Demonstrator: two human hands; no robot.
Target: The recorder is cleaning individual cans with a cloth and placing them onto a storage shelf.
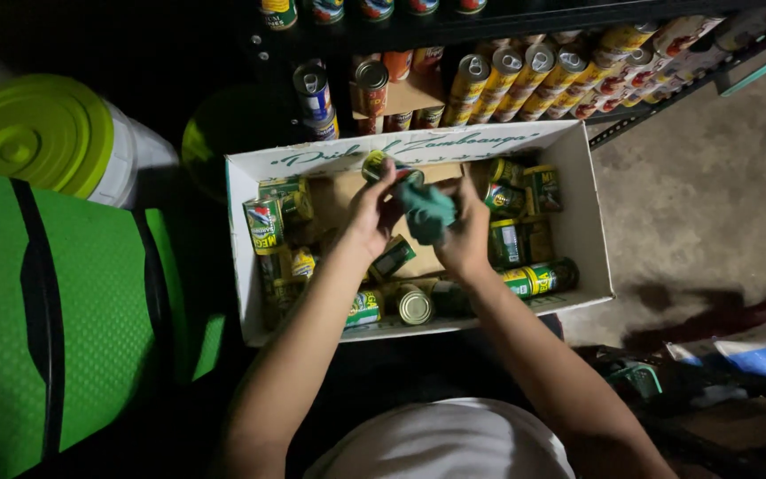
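Over the white cardboard box [591, 226], the left hand [368, 215] is closed around a green-labelled can [381, 165] while the right hand [465, 232] presses a teal cloth [425, 211] against it. More cans [525, 279] lie loose below and beside both hands. Beyond them, a dark shelf [525, 19] holds rows of yellow-labelled tins [525, 84], and a lime-lidded bucket [42, 133] sits far to the left.

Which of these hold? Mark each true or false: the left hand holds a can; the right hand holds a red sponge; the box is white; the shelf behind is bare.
1. The left hand holds a can: true.
2. The right hand holds a red sponge: false, it grips a teal cloth.
3. The box is white: true.
4. The shelf behind is bare: false, rows of yellow cans lie on it.
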